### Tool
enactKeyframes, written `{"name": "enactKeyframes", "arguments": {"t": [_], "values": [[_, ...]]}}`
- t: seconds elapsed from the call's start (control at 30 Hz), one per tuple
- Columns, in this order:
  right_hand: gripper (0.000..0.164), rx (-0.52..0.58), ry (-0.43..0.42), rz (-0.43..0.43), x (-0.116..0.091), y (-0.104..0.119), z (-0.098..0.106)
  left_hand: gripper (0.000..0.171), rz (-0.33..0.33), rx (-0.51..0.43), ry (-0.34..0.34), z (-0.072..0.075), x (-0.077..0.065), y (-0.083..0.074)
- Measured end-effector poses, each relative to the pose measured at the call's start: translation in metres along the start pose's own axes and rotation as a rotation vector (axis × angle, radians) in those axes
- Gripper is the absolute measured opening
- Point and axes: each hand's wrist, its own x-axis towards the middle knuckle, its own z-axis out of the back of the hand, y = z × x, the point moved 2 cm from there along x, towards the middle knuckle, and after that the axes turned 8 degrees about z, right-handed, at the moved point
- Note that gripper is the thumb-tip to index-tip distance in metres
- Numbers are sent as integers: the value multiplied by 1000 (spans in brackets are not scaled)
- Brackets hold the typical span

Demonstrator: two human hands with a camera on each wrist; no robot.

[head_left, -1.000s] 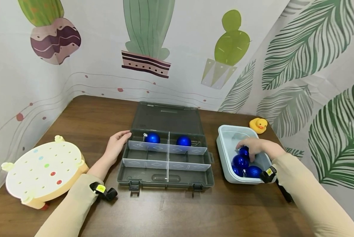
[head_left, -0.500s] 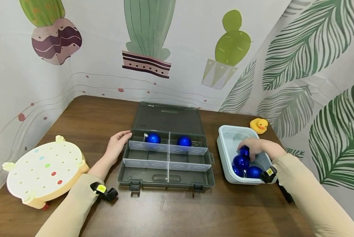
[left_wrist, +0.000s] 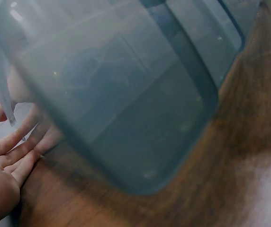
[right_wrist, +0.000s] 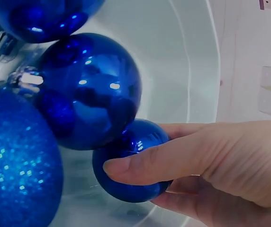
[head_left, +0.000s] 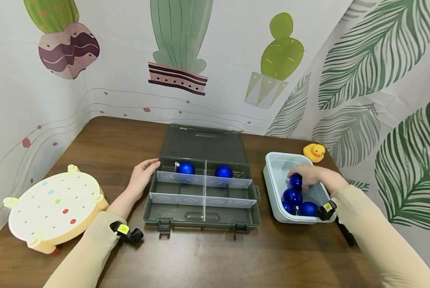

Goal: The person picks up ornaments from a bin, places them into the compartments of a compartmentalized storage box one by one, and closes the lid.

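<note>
My right hand (head_left: pixel 310 177) reaches into a light blue plastic bin (head_left: pixel 272 188) and grips a shiny blue Christmas ball (right_wrist: pixel 147 135), thumb over it and fingers behind. In the right wrist view it touches a larger shiny ball (right_wrist: pixel 95 90); a glittery one (right_wrist: pixel 19 161) lies beside that. My left hand (head_left: pixel 141 177) rests its fingers against the left side of a grey see-through compartment box (head_left: pixel 200 225), whose lid (head_left: pixel 204 144) lies back. Two blue balls, one left (head_left: pixel 186 168) and one right (head_left: pixel 223 171), sit in its back-row compartments.
A yellow rubber duck (head_left: pixel 313 153) stands behind the bin at the table's right edge. At left is a round cream pegboard-like toy (head_left: pixel 56 204) with small holes and coloured dots. A printed cloth (head_left: pixel 229 48) hangs behind the wooden table (head_left: pixel 197 264).
In the bin, the small ball in my right hand has risen slightly and shows more fully. My left hand and the box have not moved.
</note>
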Motion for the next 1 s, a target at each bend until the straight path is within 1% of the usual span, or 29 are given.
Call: {"name": "enactKeyframes", "arguments": {"t": [0.3, 0.47, 0.53, 0.63, 0.77, 1.0], "values": [[63, 29, -150, -11, -3, 7, 17, 50, -3, 2, -8, 1, -1, 0], [62, 17, -260, -4, -2, 11, 26, 50, -2, 4, -8, 1, -1, 0], [61, 33, -300, 3, -1, 14, 29, 50, 0, 2, -6, 1, -1, 0], [60, 52, -366, 30, 2, 22, 35, 51, 1, 0, 1, 0, -1, 0], [58, 40, -446, 86, 10, 34, 43, 52, 1, -2, 5, 1, 0, 0], [61, 40, -551, 171, 33, 55, 53, 51, -3, -2, 5, 0, 0, 1]]}}
